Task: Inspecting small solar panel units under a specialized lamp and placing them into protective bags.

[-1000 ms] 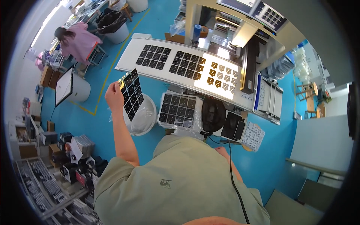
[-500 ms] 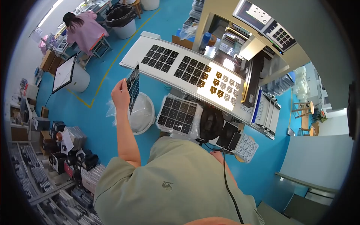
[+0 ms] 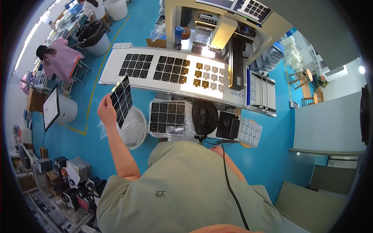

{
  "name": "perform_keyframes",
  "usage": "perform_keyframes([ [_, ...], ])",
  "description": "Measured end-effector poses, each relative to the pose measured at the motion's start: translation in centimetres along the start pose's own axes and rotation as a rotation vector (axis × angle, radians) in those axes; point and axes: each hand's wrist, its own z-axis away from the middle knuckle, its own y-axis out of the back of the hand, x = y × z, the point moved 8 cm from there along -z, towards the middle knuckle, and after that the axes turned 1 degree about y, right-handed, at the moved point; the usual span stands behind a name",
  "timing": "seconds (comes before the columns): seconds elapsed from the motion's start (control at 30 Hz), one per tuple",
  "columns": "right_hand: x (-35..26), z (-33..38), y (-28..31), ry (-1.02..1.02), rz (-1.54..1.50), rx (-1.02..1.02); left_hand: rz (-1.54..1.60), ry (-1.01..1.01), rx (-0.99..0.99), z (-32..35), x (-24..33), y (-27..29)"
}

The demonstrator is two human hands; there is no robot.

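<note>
In my left hand (image 3: pixel 106 110) is a thin black sheet (image 3: pixel 122 101) divided into rows of square panels, pinched at its left edge and held upright. It hangs in front of the white conveyor table (image 3: pixel 112 79), above a round white bin (image 3: pixel 142 134) with a plastic bag in it. Similar sheets lie flat on the conveyor: one at the left (image 3: pixel 136 66), one in the middle (image 3: pixel 171 70), and a brightly lit one (image 3: pixel 210 77) at the right. A stack of such sheets (image 3: pixel 167 117) on plastic wrap sits near my body. My right hand (image 3: pixel 217 150) is low, its fingers mostly hidden.
Beyond the conveyor stands a cream machine frame (image 3: pixel 173 27) with a dark crossbar (image 3: pixel 236 62). A black fan-like object (image 3: pixel 205 117), a dark tray (image 3: pixel 227 125) and a patterned white panel (image 3: pixel 250 133) are on the near side. A person in pink (image 3: pixel 60 60) sits far left.
My view has swung round, so the conveyor now looks more level. The held sheet has turned to show more of its face, still in my left hand.
</note>
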Motion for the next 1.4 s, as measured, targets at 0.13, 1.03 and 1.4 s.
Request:
perform_keyframes([
  [0.13,0.4,0.1,-0.8,-0.024,-0.112,0.01,-0.04,-0.01,-0.019,0.0,0.5,-0.5],
  [1.03,-0.4,-0.8,-1.9,0.104,-0.069,0.083,-0.068,-0.065,-0.095,0.1,3.2,-1.9],
  [1.4,-0.7,-0.7,-2.1,0.124,-0.05,0.067,-0.05,-0.079,-0.112,0.3,4.2,-2.5],
])
